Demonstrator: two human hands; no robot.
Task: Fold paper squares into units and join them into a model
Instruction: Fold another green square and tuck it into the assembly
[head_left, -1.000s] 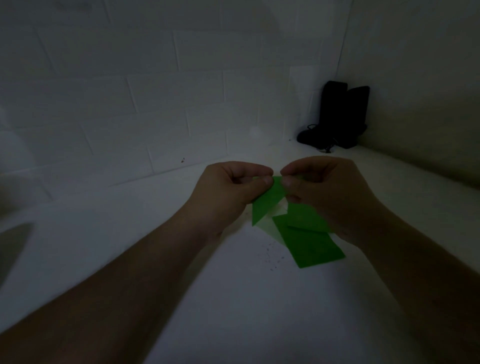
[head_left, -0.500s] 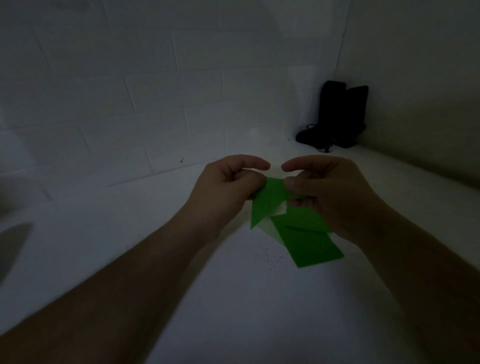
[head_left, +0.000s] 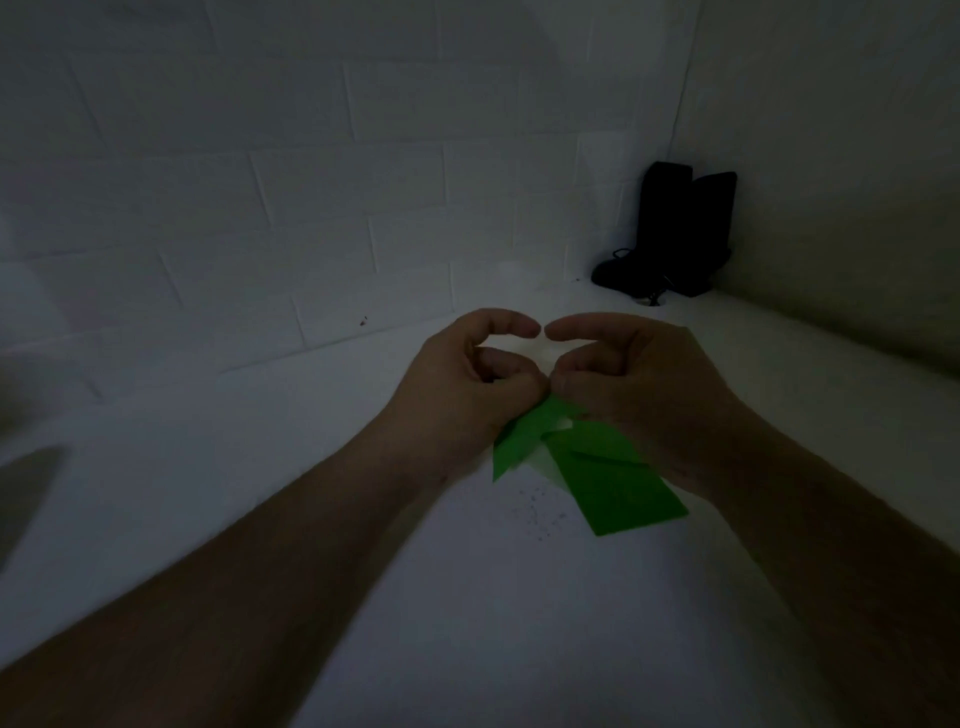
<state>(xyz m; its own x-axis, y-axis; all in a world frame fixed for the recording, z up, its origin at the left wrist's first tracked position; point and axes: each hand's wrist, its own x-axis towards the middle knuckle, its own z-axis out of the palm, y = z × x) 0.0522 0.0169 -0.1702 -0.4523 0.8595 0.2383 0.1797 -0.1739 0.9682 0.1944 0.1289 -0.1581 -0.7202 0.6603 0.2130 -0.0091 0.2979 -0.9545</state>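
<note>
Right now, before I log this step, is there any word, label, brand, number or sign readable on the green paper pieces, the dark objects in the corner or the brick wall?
No readable text anywhere in the head view.
Green folded paper piece pinched by both hands: plain, no print.
Flat green paper pieces on the white surface: plain.
Dark upright objects in the far corner: too dim to show any label.
White painted brick wall: no signs.

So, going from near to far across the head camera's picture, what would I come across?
Flat green paper → the folded green piece pinched by left hand and right hand → black objects in the corner.
</note>
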